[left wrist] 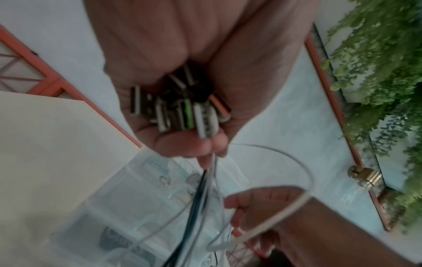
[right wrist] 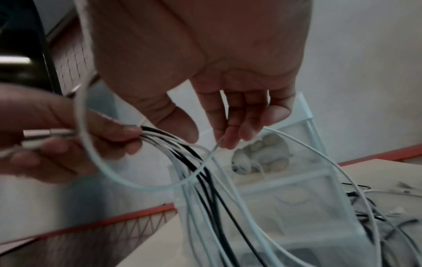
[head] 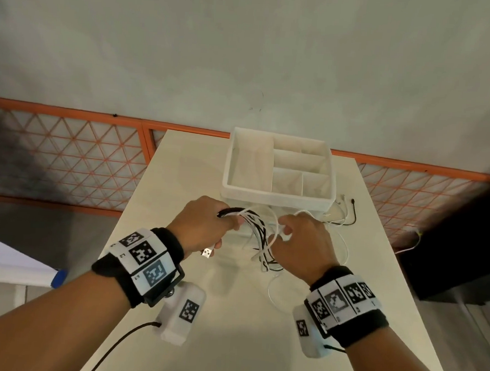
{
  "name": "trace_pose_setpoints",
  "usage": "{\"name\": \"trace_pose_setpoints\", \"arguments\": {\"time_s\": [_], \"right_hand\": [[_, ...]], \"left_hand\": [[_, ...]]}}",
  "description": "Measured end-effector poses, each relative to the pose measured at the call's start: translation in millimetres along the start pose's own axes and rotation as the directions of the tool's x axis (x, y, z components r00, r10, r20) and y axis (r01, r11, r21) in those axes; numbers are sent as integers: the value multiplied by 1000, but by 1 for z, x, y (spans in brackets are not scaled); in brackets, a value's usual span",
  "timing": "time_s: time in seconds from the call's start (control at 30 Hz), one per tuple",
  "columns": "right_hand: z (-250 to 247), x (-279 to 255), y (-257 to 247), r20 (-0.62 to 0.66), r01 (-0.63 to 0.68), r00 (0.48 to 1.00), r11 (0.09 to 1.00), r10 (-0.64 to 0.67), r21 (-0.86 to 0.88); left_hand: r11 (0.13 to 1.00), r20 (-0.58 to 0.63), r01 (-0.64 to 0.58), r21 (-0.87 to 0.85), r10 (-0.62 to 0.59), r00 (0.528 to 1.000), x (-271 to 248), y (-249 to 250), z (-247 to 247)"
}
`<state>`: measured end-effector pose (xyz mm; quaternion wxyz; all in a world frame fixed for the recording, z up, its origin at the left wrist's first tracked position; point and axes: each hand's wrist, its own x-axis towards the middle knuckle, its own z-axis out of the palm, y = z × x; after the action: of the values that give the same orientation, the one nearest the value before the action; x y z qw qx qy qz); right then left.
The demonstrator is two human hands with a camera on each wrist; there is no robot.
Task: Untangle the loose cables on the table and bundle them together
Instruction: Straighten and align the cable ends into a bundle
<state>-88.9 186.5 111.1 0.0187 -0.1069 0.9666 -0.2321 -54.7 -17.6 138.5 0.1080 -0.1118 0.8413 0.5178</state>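
My left hand (head: pixel 224 227) grips a bundle of black and white cables (head: pixel 259 232) above the cream table (head: pixel 181 181). In the left wrist view, several USB plugs (left wrist: pixel 180 110) sit packed in that hand (left wrist: pixel 205 144). One USB plug (head: pixel 207 252) pokes out below the fist. The strands hang down to the table in a loose tangle. My right hand (head: pixel 285 231) is just right of the bundle. It pinches a thin white cable (right wrist: pixel 109 173) that arcs in a loop around the strands (right wrist: pixel 205 173). Both hands (right wrist: pixel 212 137) are raised off the surface.
A white divided organizer box (head: pixel 277 194) stands just behind the hands. Loose black and white cable ends (head: pixel 348 214) lie on the table right of it. More white cable (head: pixel 274 293) loops on the table under my right wrist. An orange lattice railing (head: pixel 67 157) runs beyond the table's far edge.
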Motion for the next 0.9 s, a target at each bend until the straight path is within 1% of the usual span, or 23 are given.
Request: {"name": "trace_pose_setpoints", "arguments": {"time_s": [0.07,0.13,0.17,0.23,0.3,0.33,0.37,0.4,0.43,0.47,0.5,0.53,0.57,0.6,0.63,0.67,0.7,0.73,0.77,0.8,0.83,0.87,0.9], "right_hand": [[6,1,15,39,-116,992,992,117,-39],[10,-1,38,70,-216,972,970,225,-110],[11,-2,52,81,-264,957,954,277,-139],[11,-4,77,134,-341,922,926,363,-162],[11,-7,89,230,-350,894,919,385,-181],[12,-7,89,268,-322,891,927,365,-194],[11,-5,85,279,-276,905,941,323,-194],[8,-4,77,244,-220,934,958,261,-181],[2,-3,64,160,-163,970,977,185,-137],[-4,-2,49,58,-83,995,996,85,-45],[-11,-4,31,-6,26,1000,996,-26,83],[-16,-6,9,-4,147,989,968,-149,202],[-19,-9,-11,64,243,961,930,-270,276],[-17,-12,-28,150,313,916,898,-371,310],[-10,-14,-39,210,364,873,874,-441,321],[-1,-14,-45,217,395,852,856,-477,332],[6,-14,-46,190,399,858,853,-476,335],[10,-12,-46,142,391,877,854,-459,343],[12,-11,-43,101,368,900,862,-424,349],[12,-10,-41,67,339,920,868,-387,363],[11,-10,-40,49,305,937,876,-347,374],[10,-10,-38,36,277,949,883,-313,378],[9,-10,-38,31,252,958,889,-285,381]], "left_hand": [[998,-108,31,-49,-36,994,0,-4,-7],[993,-172,61,-101,-78,982,-2,-12,-18],[991,-179,73,-109,-92,980,-3,-16,-24],[991,-152,99,-84,-111,982,-7,-23,-32],[992,-91,116,-43,-120,989,-9,-28,-35],[993,-57,118,-25,-119,991,-9,-28,-35],[993,-24,116,-7,-117,993,-10,-28,-35],[994,11,110,15,-111,994,-10,-26,-33],[994,50,100,46,-102,994,-11,-23,-31],[994,91,81,79,-89,992,-12,-19,-28],[993,130,58,107,-72,989,-13,-14,-25],[992,169,33,121,-54,984,-14,-9,-21],[992,209,10,125,-36,977,-15,-3,-16],[993,250,-13,121,-18,968,-16,2,-12],[993,295,-36,110,1,955,-17,6,-9],[995,340,-53,89,20,940,-18,8,-7],[997,371,-62,45,41,928,-20,9,-6],[998,382,-54,-33,63,922,-22,9,-7],[988,366,-25,-152,80,927,-23,5,-8],[953,332,23,-302,82,940,-24,1,-9],[891,296,79,-447,65,953,-25,-4,-10],[821,272,128,-556,35,962,-26,-8,-10],[758,261,171,-629,0,965,-27,-12,-8]]}}
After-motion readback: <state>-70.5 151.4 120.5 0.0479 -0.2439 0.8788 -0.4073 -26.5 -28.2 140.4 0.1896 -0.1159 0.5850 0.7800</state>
